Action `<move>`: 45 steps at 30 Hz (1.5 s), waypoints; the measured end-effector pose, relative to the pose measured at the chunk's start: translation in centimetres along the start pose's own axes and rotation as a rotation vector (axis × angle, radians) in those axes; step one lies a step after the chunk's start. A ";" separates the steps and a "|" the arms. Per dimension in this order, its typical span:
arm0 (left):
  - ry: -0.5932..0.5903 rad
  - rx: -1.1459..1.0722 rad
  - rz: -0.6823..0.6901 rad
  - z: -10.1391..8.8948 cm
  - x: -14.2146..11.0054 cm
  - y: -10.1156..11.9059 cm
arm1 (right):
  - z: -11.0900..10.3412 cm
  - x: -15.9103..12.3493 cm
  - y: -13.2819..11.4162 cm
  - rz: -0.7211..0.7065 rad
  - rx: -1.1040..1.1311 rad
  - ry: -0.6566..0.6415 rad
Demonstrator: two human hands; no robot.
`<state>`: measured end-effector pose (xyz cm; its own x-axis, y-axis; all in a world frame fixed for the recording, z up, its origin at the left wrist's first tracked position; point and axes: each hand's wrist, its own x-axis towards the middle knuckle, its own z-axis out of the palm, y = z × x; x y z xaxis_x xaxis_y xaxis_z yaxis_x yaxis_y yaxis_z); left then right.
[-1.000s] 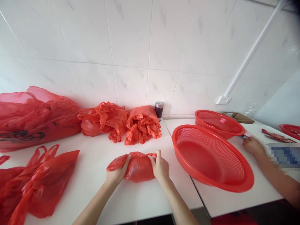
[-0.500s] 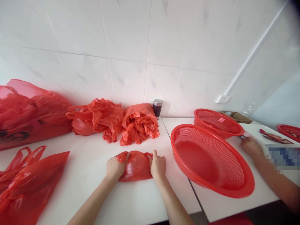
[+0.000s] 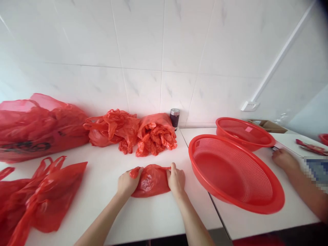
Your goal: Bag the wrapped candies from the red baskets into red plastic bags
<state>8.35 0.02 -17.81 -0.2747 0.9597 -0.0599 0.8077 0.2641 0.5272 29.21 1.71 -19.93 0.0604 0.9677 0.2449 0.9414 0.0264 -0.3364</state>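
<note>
A bulging red plastic bag lies on the white table in front of me; what fills it cannot be made out through the film. My left hand grips its left end, with a bunched tuft of film poking out between thumb and fingers. At the opposite end my right hand pinches a twisted strip of the bag's film, thumb pointing up. Both hands rest low, close to the tabletop.
Along the tiled wall lie crumpled red bags, a large red bag and a dark tumbler. Flat red bags lie left. Right are a large red basket, another basket and another person's hand.
My right hand has drawn a strip of the bag's film out to the right, tighter than before. The view has shifted slightly left.
</note>
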 end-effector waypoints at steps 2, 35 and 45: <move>0.001 -0.042 -0.067 -0.3 -0.6 -0.6 | 0.0 -0.1 0.2 0.008 0.014 -0.003; -0.124 -0.153 0.279 -7.2 -8.1 3.1 | -1.2 -1.2 1.3 0.129 0.653 -0.010; 0.323 -0.735 -0.108 -27.7 -17.8 -7.0 | 0.5 0.0 2.9 0.066 0.506 -0.129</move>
<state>-6.84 -21.57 3.01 -0.5597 0.8274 0.0460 0.2496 0.1154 0.9615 31.80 1.87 -21.37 0.0431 0.9935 0.1052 0.6572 0.0511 -0.7520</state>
